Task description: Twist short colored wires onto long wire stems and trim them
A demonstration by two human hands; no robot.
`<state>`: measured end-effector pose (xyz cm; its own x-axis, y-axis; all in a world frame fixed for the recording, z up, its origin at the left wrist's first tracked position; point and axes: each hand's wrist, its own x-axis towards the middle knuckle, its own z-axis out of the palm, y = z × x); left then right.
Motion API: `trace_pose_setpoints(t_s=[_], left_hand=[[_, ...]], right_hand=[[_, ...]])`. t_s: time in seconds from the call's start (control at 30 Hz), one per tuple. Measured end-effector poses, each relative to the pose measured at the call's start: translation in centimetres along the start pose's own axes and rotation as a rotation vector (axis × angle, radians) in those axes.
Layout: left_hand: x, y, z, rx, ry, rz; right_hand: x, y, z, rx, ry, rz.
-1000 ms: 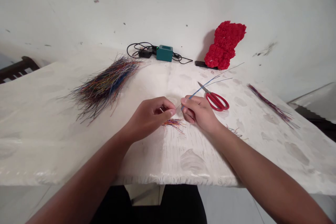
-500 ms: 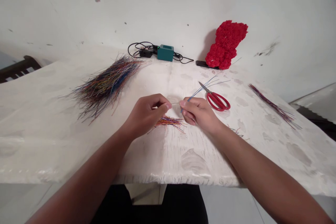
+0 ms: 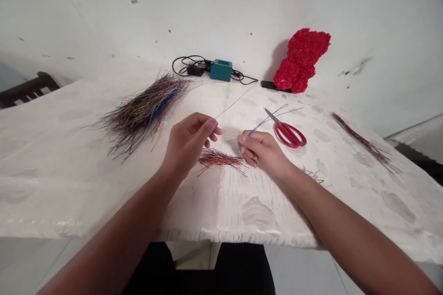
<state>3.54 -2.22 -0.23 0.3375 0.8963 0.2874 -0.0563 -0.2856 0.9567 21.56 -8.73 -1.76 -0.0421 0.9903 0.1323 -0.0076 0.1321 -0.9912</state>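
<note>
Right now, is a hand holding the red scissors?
No, the red-handled scissors lie on the table while the right hand pinches blue wires and the left hand a thin wire.

Beyond the right hand (image 3: 260, 148), the way is hindered by the scissors (image 3: 290, 133) and the held blue wires (image 3: 258, 126). Room is left between scissors and thin bundle (image 3: 362, 139). Beside the left hand (image 3: 191, 140), low passage is obstructed by short wires (image 3: 221, 159); farther left, by the pile (image 3: 145, 108).
</note>
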Motion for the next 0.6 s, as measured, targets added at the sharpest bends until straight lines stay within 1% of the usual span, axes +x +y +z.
trace_pose_setpoints(t_s=[0.07,0.13,0.3,0.37,0.53,0.6], left_hand=[[-0.3,0.2,0.2,0.035,-0.082,0.016],[-0.5,0.3,0.3,0.076,-0.138,0.017],[-0.7,0.2,0.4,0.174,-0.177,0.025],[-0.6,0.1,0.4,0.222,-0.149,0.034],[-0.1,-0.7,0.4,0.423,0.010,0.083],[0.1,-1.2,0.3,0.485,0.045,0.088]], right_hand=[[0.0,0.0,0.0,-0.006,-0.002,-0.004],[0.1,0.0,0.0,-0.007,-0.013,-0.007],[0.1,0.1,0.0,-0.003,-0.040,0.002],[0.1,0.1,0.0,-0.019,-0.044,0.004],[0.1,0.1,0.1,-0.093,-0.059,-0.021],[0.1,0.1,0.1,-0.111,-0.059,-0.026]])
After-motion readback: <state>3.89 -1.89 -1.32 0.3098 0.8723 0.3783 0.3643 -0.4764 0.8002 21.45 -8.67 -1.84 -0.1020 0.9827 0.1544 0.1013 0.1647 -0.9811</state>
